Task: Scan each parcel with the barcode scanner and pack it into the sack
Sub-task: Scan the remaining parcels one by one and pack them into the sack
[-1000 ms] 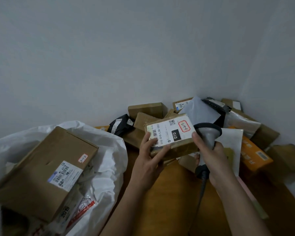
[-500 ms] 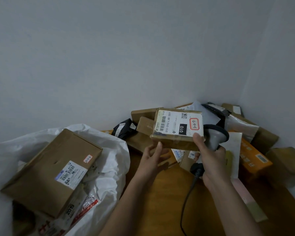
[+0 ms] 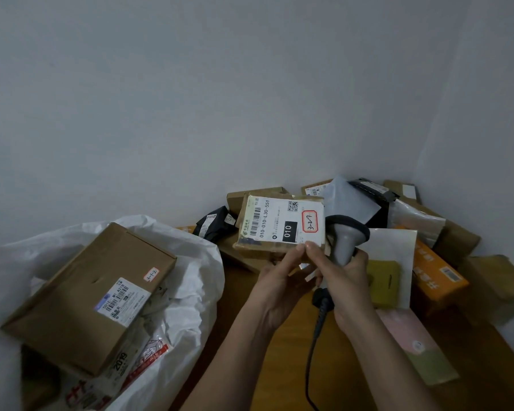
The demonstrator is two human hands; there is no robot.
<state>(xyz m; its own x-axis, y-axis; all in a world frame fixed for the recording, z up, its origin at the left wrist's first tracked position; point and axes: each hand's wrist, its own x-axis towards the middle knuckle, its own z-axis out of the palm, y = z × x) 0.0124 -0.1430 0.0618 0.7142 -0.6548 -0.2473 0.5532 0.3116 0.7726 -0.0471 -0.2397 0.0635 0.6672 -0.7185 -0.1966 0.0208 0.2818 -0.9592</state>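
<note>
I hold a small brown parcel (image 3: 281, 225) up at about twelve o'clock from my hands, its white label facing me with a barcode, "010" and a red-edged sticker. My left hand (image 3: 276, 287) grips its lower edge from beneath, fingers curled up to the near corner. My right hand (image 3: 343, 287) is wrapped round the handle of the grey scanner (image 3: 346, 237), and its forefinger reaches over to touch the same corner of the parcel; the scanner's head sits just beside the parcel at three o'clock. The scanner's cable (image 3: 316, 336) hangs down toward six o'clock between my forearms.

The white sack (image 3: 190, 262) lies open at nine o'clock, well apart from the held parcel, with a large cardboard box (image 3: 92, 295) resting on top of its contents. A heap of boxes and mailers (image 3: 398, 221) fills the corner from twelve to three o'clock, hard against both walls. Bare wooden surface (image 3: 347, 378) shows between the sack's rim and the orange box (image 3: 436, 274) at three o'clock.
</note>
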